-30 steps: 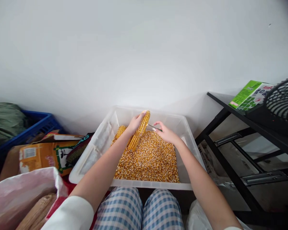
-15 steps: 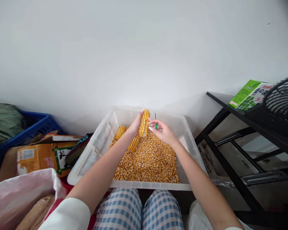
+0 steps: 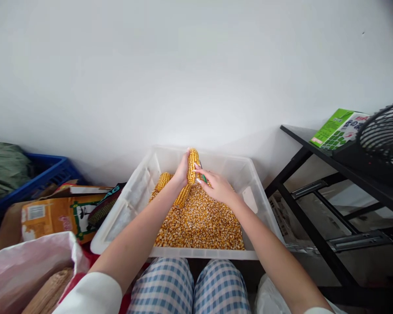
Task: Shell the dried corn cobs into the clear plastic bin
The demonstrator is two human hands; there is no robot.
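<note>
My left hand (image 3: 181,171) is wrapped round an ear of corn (image 3: 193,163), held upright and slightly tilted over the bin. Against the ear's right side my right hand (image 3: 214,185) is closed on a thin green-handled tool (image 3: 204,178), mostly hidden by the fingers. Its fingertips touch the kernels. Below both hands, loose corn kernels (image 3: 203,222) fill much of a clear plastic bin (image 3: 111,231). Another ear (image 3: 182,197) lies on the kernels under my left hand, and one more ear (image 3: 164,179) rests at the bin's left.
At the left stand a white sack (image 3: 29,253) with husk-coloured pieces inside, an orange package (image 3: 49,218) and a blue crate (image 3: 52,170). A black metal-framed table (image 3: 301,161) on the right carries a green box (image 3: 334,128) and a black fan (image 3: 384,131). A wall rises behind the bin.
The held ear has shifted slightly left. My right hand has turned and moved left, bringing the green-handled tool against the ear; its dark shaft pointed upward, apart from the ear, before.
</note>
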